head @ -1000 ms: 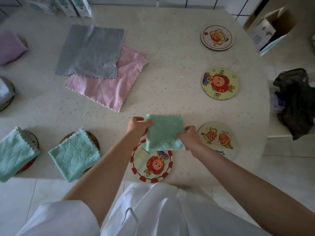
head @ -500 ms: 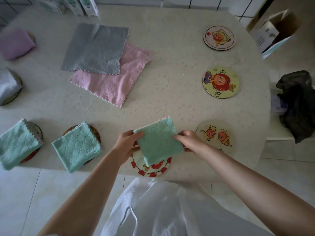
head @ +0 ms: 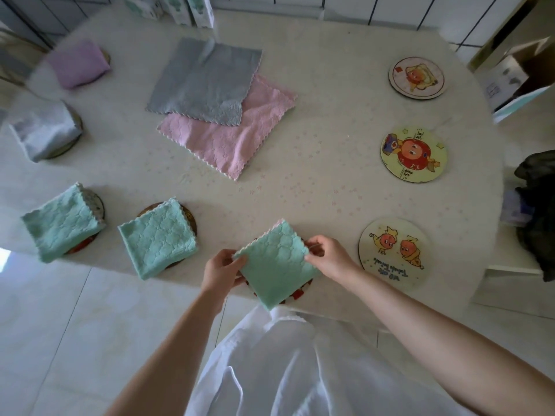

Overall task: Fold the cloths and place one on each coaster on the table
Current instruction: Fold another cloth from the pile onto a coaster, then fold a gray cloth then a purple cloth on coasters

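A folded green cloth (head: 276, 264) lies turned like a diamond over the red-rimmed coaster (head: 300, 293) at the table's near edge, hiding most of it. My left hand (head: 220, 270) pinches its left corner and my right hand (head: 329, 257) pinches its right corner. Three bare cartoon coasters sit to the right: a near coaster (head: 395, 254), a middle coaster (head: 413, 154) and a far coaster (head: 417, 78). An unfolded grey cloth (head: 205, 82) overlaps an unfolded pink cloth (head: 231, 135) at the table's centre.
Folded cloths sit on coasters along the left: two green cloths (head: 157, 238) (head: 61, 222), a grey one (head: 45, 129) and a purple one (head: 78, 64). Boxes (head: 192, 9) stand at the far edge. A dark bag (head: 537, 214) lies on a seat at right.
Both hands have drawn the folded green cloth toward me and rotated it, so it now covers the red-rimmed coaster that was showing below it a second ago.
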Tool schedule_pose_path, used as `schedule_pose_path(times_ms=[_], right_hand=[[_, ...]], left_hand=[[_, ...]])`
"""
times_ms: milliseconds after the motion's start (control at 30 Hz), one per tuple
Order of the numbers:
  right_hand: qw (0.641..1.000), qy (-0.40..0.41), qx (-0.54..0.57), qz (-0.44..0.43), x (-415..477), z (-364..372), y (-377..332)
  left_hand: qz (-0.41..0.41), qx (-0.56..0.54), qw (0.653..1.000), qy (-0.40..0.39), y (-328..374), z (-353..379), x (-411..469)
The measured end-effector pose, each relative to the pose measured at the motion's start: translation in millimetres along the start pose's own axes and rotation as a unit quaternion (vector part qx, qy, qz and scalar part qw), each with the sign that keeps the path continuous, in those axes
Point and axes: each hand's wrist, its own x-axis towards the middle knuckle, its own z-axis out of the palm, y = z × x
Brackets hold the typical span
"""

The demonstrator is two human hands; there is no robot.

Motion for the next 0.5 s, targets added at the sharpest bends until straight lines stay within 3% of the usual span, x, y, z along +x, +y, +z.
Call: schedule_pose_path(times_ms=[167,300,500], right_hand=[[0.995,0.035,-0.087,-0.022,6.1,4.4,2.7],[0.989,0.032,-0.143,-0.023,10.9,0.3,4.9],[0.977,0.036,-0.206,-0.034,32.6,-25.2,-9.5]], left_hand=[[0.054,0.156,0.983,0.081,-3.5,-1.7,6.5],[0.133,0.282,0.946,0.083,3.0,-3.5,10.4],[0.224,0.375,0.896,0.078,37.6,-14.9,25.1]])
